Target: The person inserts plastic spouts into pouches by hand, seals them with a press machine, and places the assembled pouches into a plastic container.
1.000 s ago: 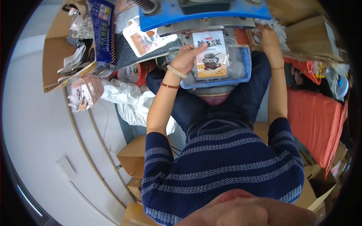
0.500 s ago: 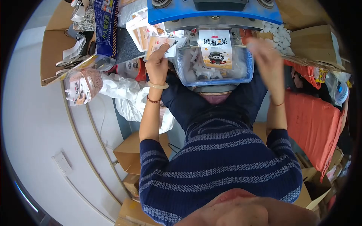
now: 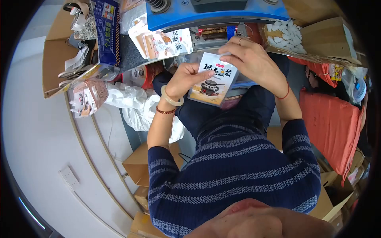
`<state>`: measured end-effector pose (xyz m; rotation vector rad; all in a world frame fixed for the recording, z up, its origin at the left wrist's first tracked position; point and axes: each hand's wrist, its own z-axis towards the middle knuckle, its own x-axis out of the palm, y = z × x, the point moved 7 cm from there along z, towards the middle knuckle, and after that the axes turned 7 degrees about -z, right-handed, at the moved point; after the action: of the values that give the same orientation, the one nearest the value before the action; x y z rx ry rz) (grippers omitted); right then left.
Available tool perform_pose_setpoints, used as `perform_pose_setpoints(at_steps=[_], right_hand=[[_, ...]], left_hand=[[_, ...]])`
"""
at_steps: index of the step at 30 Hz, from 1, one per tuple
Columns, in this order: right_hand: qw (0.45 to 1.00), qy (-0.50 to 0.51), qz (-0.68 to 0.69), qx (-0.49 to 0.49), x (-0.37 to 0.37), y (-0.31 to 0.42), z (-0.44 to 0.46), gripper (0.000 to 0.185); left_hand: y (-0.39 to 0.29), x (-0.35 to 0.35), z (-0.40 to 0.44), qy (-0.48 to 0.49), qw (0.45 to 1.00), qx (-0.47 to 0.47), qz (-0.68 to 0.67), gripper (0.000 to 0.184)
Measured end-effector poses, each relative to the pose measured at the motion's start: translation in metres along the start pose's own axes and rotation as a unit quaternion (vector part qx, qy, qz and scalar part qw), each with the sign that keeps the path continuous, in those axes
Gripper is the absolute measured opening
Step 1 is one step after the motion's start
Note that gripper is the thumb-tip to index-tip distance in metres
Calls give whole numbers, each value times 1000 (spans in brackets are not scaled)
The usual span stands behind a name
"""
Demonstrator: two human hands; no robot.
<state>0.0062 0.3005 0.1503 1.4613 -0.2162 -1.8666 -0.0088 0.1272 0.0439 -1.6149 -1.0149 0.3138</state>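
Note:
A printed soybean milk pouch point(image 3: 211, 85), white above and yellow below with a black pot picture, is tilted over my lap. My left hand point(image 3: 185, 80) is closed on its left side, the thumb lying across the front. At the pouch's top right corner, my right hand point(image 3: 254, 61) pinches the upper edge between bent fingers. Just beyond the hands is the blue press-like machine point(image 3: 218, 14), with a dark curved edge facing me. Behind the pouch and my right hand, most of the blue-lined bin point(image 3: 243, 84) is hidden.
Several printed pouches point(image 3: 168, 43) lie on the dark table point(image 3: 133, 51) to the left. A cardboard box with small white pieces point(image 3: 287, 35) stands at the upper right. On the left are a box of odds and ends point(image 3: 55, 59) and a hanging bag of pouches point(image 3: 88, 97).
The soybean milk pouch has come off the machine's front, toward me, into both hands. My left hand has left another pouch at the pile and moved right. My right hand has moved left.

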Motion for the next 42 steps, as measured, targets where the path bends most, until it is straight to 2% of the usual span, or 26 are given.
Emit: perform_pose_setpoints(at_steps=[1, 2, 3, 4, 8, 10, 12, 13, 14, 16, 17, 19, 20, 24, 26, 27, 30, 33, 34, 35, 37, 38, 41, 42], right_hand=[[998, 4, 60, 25, 6, -11, -1, 19], [991, -50, 108, 62, 4, -25, -3, 19], [989, -69, 106, 82, -1, -32, -3, 20], [986, -88, 103, 102, -7, -38, -3, 21], [981, -134, 107, 94, 2, -46, -6, 23], [982, -111, 111, 105, 5, -45, -4, 21], [999, -32, -34, -3, 11, -36, 0, 20], [998, 9, -59, -30, 12, -36, 3, 20], [998, 7, -59, -26, 9, -34, 3, 20], [996, 67, 25, 44, 9, -39, 7, 20], [997, 68, 23, 42, 10, -39, 8, 20], [987, -52, 95, 115, 5, -51, 1, 21], [987, -79, 92, 106, 7, -54, -1, 22], [986, -72, 110, 101, 10, -54, -4, 21], [999, 35, -19, 5, 15, -48, -2, 21], [992, 122, -5, 7, 16, -44, -1, 22], [984, 171, 43, 27, 30, -49, -8, 27], [986, -8, 55, 157, 21, -83, -17, 32], [988, -61, 13, 144, 2, -77, -16, 28], [988, -59, 11, 145, -8, -71, -19, 28], [974, -135, -73, 167, -38, -64, -32, 25], [961, -186, -170, 118, -47, -63, -40, 19], [916, -138, -272, 260, -57, -99, -53, 13], [917, -135, -266, 264, -50, -126, -55, 13]], left_hand=[[8, -2, 7, -11, 999, 5, -51, 20], [16, -6, 14, -42, 997, -2, -69, 20], [21, -8, 19, -74, 993, -11, -87, 19], [21, -7, 23, -109, 990, 19, -88, 20], [11, 0, 28, -138, 988, 60, -27, 20], [5, -1, 25, -156, 985, 79, -1, 21], [5, -3, 23, -133, 989, 57, 20, 21], [8, 0, 22, -104, 993, 35, 39, 21], [9, 2, 21, -101, 994, 33, 41, 21], [6, 5, 23, -79, 995, 68, 5, 23], [16, -5, 22, -97, 995, 22, 14, 24], [13, -4, 21, -113, 993, 36, 26, 23], [9, -4, 21, -125, 990, 50, 42, 23], [1, 0, 22, -120, 990, 60, 52, 22], [13, -3, 25, -65, 991, -2, 120, 23], [18, -4, 24, -65, 991, -4, 120, 23], [34, 11, 24, 36, 996, -81, -7, 22], [45, 9, 37, 4, 970, -80, -228, 25], [44, 4, 47, -4, 967, -78, -242, 25], [40, 1, 56, -11, 963, -78, -258, 24], [31, -4, 72, -50, 948, -82, -304, 21], [28, -9, 78, -63, 947, -66, -308, 21], [30, -12, 82, -64, 946, -65, -312, 20], [34, -11, 78, -62, 946, -66, -311, 20]])
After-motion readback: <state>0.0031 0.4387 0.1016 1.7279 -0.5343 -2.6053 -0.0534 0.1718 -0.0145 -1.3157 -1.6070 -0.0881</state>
